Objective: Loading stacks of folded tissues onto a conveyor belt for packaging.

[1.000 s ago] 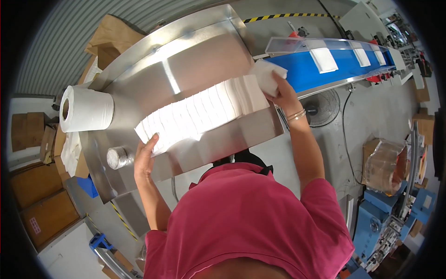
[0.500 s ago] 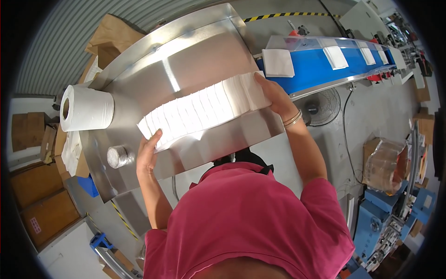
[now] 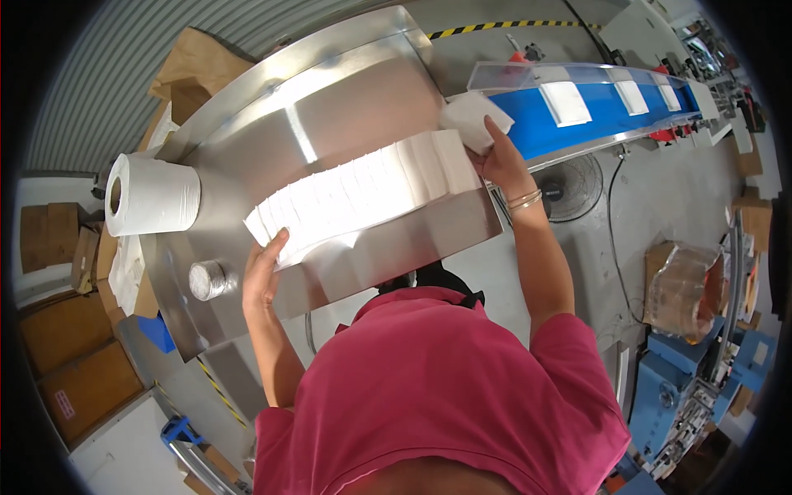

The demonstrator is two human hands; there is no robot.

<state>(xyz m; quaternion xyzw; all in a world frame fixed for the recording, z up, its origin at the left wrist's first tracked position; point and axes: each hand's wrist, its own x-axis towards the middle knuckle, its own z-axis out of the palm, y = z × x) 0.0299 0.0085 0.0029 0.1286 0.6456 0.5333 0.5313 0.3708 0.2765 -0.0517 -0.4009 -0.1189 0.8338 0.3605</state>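
Observation:
A long row of folded white napkins (image 3: 355, 198), standing on edge and pressed together, lies across a shiny metal tray table (image 3: 363, 103). My left hand (image 3: 264, 268) clasps the row's left end, its thumb on the near face and the other fingers mostly hidden. Beyond the right end, my right hand (image 3: 505, 165) pinches a single folded napkin (image 3: 474, 118) between thumb and fingers, where the table meets a blue conveyor belt (image 3: 528, 136). That napkin is tilted and apart from the end of the row.
Several more folded napkins, such as one napkin (image 3: 565, 103), sit spaced along the belt. On the table's left are a large white roll (image 3: 157, 194) and a small clear-wrapped roll (image 3: 207, 280). A floor fan (image 3: 569, 190) stands below the conveyor. Cardboard boxes (image 3: 62, 227) are stacked far left.
My right hand has left the row's right end and moved right, taking the napkin at the belt's end. Other napkins on the belt have shifted left toward me. My left hand has stayed put.

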